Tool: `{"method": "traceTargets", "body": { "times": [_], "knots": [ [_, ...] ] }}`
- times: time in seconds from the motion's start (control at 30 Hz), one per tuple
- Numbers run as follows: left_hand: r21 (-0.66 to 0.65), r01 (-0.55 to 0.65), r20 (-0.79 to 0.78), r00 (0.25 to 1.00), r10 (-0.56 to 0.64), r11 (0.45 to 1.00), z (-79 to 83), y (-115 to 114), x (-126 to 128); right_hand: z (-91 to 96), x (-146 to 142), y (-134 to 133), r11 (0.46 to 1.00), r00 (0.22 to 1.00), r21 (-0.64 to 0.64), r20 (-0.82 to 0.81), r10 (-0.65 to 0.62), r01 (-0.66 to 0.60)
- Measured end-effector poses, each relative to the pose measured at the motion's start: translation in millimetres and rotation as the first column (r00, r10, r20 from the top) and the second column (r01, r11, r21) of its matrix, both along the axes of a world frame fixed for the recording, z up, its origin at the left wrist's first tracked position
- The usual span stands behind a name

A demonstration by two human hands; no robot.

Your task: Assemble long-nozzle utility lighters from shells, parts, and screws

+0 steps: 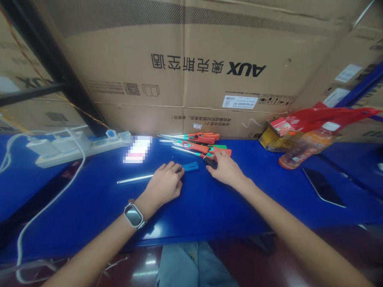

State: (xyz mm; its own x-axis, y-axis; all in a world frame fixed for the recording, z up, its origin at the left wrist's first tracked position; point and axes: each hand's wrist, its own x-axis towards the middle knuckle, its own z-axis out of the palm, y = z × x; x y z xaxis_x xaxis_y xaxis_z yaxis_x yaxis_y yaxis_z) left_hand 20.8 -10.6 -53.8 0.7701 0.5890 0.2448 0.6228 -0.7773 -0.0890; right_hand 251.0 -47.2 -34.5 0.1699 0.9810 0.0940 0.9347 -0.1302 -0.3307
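My left hand [166,181] is closed over a long-nosed lighter with a blue handle [191,167]; its metal tube [134,179] lies along the blue table, pointing left. At the near edge of a pile of orange and green long-nosed lighters [194,147], my right hand [228,170] has its thumb and fingers around a black handle with yellow trim [210,162]. What this handle belongs to is partly hidden by the fingers and the pile. The fingertips of the right hand also sit beside the orange handles.
A bright pixelated rectangle [138,149] and a white power strip [83,148] with plugs lie at left; a white cable [64,191] trails down. At right are a drink bottle [308,147], a red bag [326,115], a yellow box [273,139] and a phone [323,187]. Behind stands a large carton [191,87].
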Motion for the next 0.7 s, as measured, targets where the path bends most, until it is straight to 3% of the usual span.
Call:
{"method": "traceTargets", "body": {
  "times": [0.13, 0.23, 0.3, 0.33, 0.37, 0.43, 0.5, 0.53, 0.6, 0.7],
  "knots": [
    [0.008, -0.002, -0.019, 1.0, 0.002, 1.0, 1.4, 3, 5, -2.9, -2, -2, 0.988, 0.996, -0.144, 0.072, -0.046, 0.056],
    [0.022, 0.001, 0.035, 0.999, -0.001, 1.0, -3.0, 3, 0, -5.0, 2, 8, 0.998, 1.0, -0.069, -0.016, 0.012, -0.013],
    [0.027, -0.002, 0.093, 0.996, -0.001, 1.0, -6.8, 4, -6, -5.7, 3, 20, 0.994, 0.972, 0.035, -0.208, 0.108, -0.103],
    [0.025, -0.002, 0.119, 0.993, -0.001, 1.0, -8.4, 4, -9, -5.8, 1, 27, 0.988, 0.918, 0.082, -0.368, 0.149, -0.127],
    [0.022, -0.002, 0.14, 0.99, -0.001, 1.0, -9.6, 5, -11, -5.8, -3, 36, 0.987, 0.808, 0.096, -0.566, 0.162, -0.13],
    [0.02, 0.0, 0.172, 0.985, -0.004, 1.0, -10.7, 5, -14, -6.5, -18, 53, 0.992, 0.485, 0.083, -0.866, 0.118, -0.092],
    [0.023, 0.003, 0.215, 0.977, -0.008, 1.0, -10.5, 5, -15, -9.5, -36, 70, 0.993, 0.235, 0.113, -0.965, 0.119, -0.036],
    [0.027, -0.002, 0.249, 0.969, -0.005, 1.0, -10.1, 6, -15, -12.0, -45, 78, 0.991, 0.148, 0.135, -0.98, 0.134, -0.001],
    [0.038, -0.023, 0.357, 0.934, 0.008, 0.999, -9.1, 6, -15, -18.4, -60, 90, 0.988, 0.086, 0.149, -0.986, 0.145, 0.035],
    [0.039, -0.078, 0.555, 0.83, 0.044, 0.996, -7.8, 11, -19, -27.3, -69, 99, 0.976, 0.132, 0.194, -0.975, 0.18, 0.098]
  ]
}}
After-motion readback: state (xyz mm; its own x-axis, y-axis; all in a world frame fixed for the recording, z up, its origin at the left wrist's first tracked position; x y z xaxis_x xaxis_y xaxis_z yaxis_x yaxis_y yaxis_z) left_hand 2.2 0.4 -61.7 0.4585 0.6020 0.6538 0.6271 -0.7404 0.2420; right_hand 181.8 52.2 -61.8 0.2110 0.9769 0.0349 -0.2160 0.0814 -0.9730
